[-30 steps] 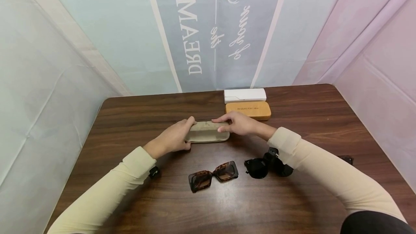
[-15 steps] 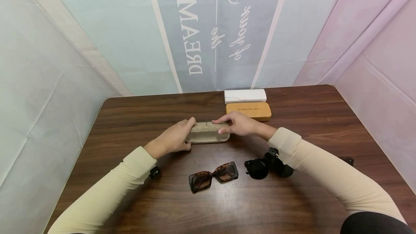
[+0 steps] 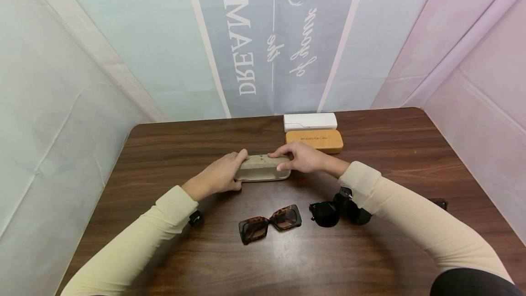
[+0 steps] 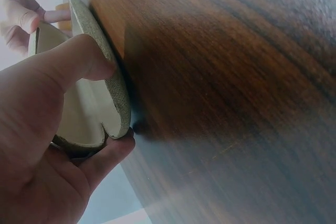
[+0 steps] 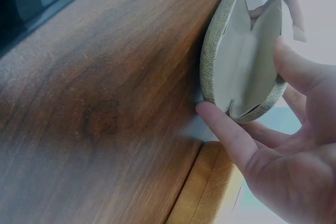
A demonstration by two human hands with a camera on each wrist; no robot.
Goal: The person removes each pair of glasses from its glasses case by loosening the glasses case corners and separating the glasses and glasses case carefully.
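Note:
A grey-beige fabric-covered glasses case (image 3: 263, 173) stands parted at mid-table, its pale lining visible in the right wrist view. My left hand (image 3: 218, 172) grips its left end; in the left wrist view the thumb (image 4: 89, 59) hooks over one rim, with fingers behind the hinge end. At the other end, my right hand (image 3: 303, 156) holds the case between thumb (image 5: 296, 66) on one half's rim and fingers at the hinge end. Nothing lies in the visible part of the lining. Tortoiseshell sunglasses (image 3: 270, 219) lie folded nearer me, lenses toward me.
Behind the right hand sit a tan glasses case (image 3: 314, 137) with printed lettering and a white glasses case (image 3: 310, 121). Black sunglasses (image 3: 326, 214) lie partly under the right sleeve (image 3: 402, 200). Another dark frame (image 3: 439, 203) shows beyond that arm. A printed cloth (image 3: 271, 49) hangs behind the table.

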